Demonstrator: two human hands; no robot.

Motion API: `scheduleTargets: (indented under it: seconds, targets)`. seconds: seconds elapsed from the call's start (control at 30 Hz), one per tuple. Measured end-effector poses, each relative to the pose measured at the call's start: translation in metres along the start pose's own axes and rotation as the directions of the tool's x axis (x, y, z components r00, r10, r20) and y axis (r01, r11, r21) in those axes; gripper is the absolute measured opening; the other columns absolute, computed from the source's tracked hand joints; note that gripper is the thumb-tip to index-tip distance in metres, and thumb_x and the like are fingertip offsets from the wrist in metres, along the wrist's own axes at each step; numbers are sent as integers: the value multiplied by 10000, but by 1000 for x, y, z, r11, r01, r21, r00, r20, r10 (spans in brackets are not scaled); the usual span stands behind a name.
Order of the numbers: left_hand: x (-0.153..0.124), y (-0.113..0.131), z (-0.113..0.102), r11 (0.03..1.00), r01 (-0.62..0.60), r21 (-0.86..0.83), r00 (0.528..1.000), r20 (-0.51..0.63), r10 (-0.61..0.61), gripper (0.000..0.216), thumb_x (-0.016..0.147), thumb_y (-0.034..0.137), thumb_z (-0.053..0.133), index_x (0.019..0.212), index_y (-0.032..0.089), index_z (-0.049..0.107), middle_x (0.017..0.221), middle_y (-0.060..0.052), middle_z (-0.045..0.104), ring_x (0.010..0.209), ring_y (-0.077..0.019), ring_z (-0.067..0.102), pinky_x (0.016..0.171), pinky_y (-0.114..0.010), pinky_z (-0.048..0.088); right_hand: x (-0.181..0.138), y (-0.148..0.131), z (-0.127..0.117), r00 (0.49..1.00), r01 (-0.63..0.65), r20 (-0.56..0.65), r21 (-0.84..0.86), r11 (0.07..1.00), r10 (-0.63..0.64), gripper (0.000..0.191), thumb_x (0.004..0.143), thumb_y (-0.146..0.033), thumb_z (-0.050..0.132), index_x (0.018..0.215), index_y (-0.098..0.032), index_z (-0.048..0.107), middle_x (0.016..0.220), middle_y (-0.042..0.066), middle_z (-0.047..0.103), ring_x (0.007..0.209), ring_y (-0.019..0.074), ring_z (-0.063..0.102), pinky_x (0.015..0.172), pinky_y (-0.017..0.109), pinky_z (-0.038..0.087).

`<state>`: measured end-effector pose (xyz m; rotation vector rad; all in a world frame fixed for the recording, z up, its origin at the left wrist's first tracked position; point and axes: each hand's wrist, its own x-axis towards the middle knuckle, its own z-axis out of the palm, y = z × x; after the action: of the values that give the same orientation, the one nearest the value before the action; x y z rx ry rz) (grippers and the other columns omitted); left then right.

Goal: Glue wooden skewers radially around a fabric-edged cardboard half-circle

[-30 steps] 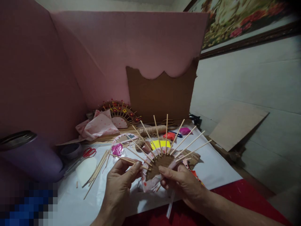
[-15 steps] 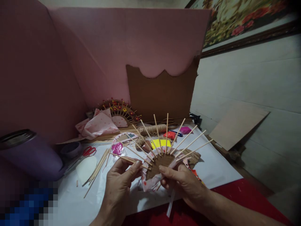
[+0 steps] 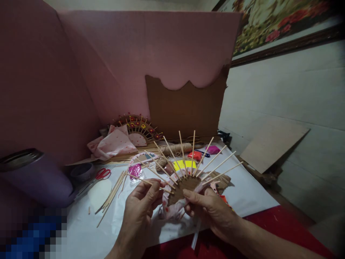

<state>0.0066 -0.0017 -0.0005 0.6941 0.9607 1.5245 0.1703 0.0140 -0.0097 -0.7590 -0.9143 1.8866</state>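
Note:
A half-round cardboard piece edged with pink dotted paper is held up above the table, with several wooden skewers fanning out of its curved edge. My right hand grips its lower right side, fingers closed round it. My left hand pinches the leftmost skewer between thumb and fingers, where it enters the cardboard.
White paper covers the table. On it lie loose skewers, red scissors, a twine roll, pink, yellow and red clay packs, and pink paper. A finished fan leans on the pink cardboard backdrop.
The fan piece has shifted slightly right and up. My left fingers have closed tighter on the leftmost skewer. The right hand keeps its grip.

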Motion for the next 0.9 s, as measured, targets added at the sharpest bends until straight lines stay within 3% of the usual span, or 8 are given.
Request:
scheduleTargets:
  seconds: [0.17, 0.33, 0.53, 0.9]
  targets:
    - [1, -5, -2, 996, 34, 82, 999, 15, -35, 223, 618, 291, 751, 732, 113, 680, 657, -20, 633, 536, -88, 554, 534, -202, 470, 0, 0, -1, 1000, 19, -3, -37, 999, -19, 215, 651, -323, 742, 636, -140, 630, 579, -17, 558, 502, 83, 461, 500, 206, 350]
    - [-1, 0, -1, 993, -59, 98, 997, -49, 64, 204, 616, 280, 748, 713, 122, 664, 665, -36, 653, 591, -127, 599, 530, -216, 489, 1, 2, -2, 1000, -2, -17, -71, 997, 1, 238, 683, -341, 710, 578, -148, 616, 523, -18, 551, 468, 72, 437, 504, 205, 342]
    - [-1, 2, -5, 992, -59, 109, 998, 9, 59, 156, 652, 265, 728, 689, 142, 640, 676, -30, 673, 584, -134, 624, 532, -231, 506, 1, 1, -2, 1000, 9, 9, -20, 1000, -9, 184, 664, -313, 733, 687, -151, 647, 585, -22, 552, 499, 70, 457, 489, 194, 340]
    - [2, 1, -5, 989, -64, 132, 998, -10, 65, 159, 611, 258, 755, 653, 151, 645, 597, -6, 670, 524, -121, 608, 522, -230, 500, 0, 0, 0, 1000, 13, -23, 1, 1000, -13, 204, 633, -310, 755, 636, -147, 632, 562, -25, 548, 498, 76, 465, 493, 195, 349]
